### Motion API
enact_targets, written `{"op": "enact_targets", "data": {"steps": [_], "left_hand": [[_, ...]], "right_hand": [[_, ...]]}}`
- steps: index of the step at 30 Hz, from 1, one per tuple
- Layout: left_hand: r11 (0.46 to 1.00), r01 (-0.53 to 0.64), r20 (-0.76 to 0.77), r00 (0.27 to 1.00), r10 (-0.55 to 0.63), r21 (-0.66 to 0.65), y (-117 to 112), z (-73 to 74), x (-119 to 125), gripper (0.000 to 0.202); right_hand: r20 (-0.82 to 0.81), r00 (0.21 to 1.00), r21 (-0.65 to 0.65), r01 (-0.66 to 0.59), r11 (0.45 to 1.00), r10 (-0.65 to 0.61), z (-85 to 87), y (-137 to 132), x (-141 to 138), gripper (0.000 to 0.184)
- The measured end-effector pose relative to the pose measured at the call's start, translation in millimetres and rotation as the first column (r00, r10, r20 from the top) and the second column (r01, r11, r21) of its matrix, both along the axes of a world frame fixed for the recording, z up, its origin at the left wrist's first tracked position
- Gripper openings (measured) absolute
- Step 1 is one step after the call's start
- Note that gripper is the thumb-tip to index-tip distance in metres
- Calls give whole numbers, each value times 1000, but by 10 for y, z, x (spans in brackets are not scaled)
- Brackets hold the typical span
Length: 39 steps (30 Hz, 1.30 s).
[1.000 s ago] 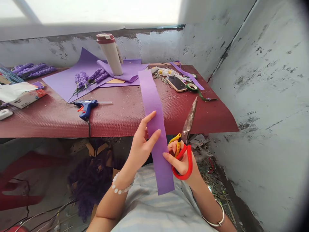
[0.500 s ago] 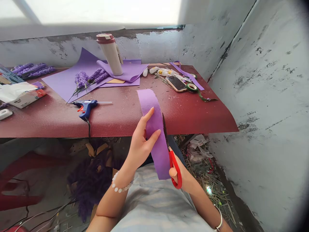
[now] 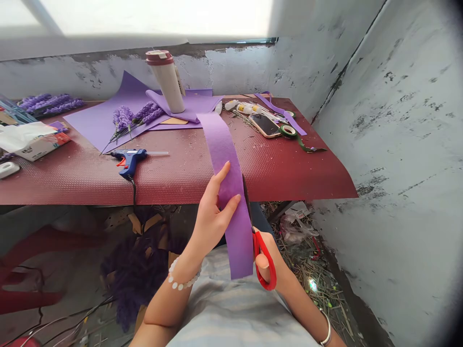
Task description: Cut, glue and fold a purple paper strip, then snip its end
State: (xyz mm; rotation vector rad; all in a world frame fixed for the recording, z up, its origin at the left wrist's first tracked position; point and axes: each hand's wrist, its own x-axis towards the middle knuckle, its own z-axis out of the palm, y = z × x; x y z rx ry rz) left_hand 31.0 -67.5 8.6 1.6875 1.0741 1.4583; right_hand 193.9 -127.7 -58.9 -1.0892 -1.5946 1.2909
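A long strip of purple felt-like sheet [image 3: 220, 144] runs up from my lap over the table's front edge. My left hand [image 3: 216, 205] grips it near the middle, thumb and forefinger lying on its front face, the other fingers hidden behind. Red-handled scissors [image 3: 269, 279] are in my right hand [image 3: 277, 260], the thumb through a handle loop. Their dark blades lie along the strip's right edge, partly hidden behind it, so how far apart they are cannot be seen.
On the red table [image 3: 181, 183] lie a blue glue gun [image 3: 130, 161], lavender stems [image 3: 133, 118], purple sheets [image 3: 97, 123], a phone [image 3: 265, 125] and green tape [image 3: 288, 131]. A white tumbler [image 3: 168, 84] stands on the sheets. A rough wall [image 3: 398, 144] borders the right side.
The strip's far end now reaches higher and further left, and its near end has moved slightly lower and left. The scissors and my right hand have shifted slightly down and right.
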Motion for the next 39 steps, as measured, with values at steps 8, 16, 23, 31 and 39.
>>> {"op": "enact_targets", "data": {"steps": [8,16,23,31,39], "left_hand": [[1000,7,-17,1000,-7,-4,-48,25,20,65],[1000,8,-30,1000,-9,-22,-73,20,35,66],[1000,3,-31,1000,-3,-6,-78,14,35,67],[1000,-2,-40,999,2,-17,-91,27,47,66],[1000,-4,-42,999,3,-29,-95,32,54,65]], "right_hand": [[70,993,95,83,992,-90,43,12,-38,86],[118,984,139,120,983,-136,12,-31,-46,82],[132,984,105,109,988,-123,-61,-61,-22,77],[151,982,44,111,993,-116,-65,-98,-39,72],[115,983,-97,151,984,-140,18,-149,-123,74]]}}
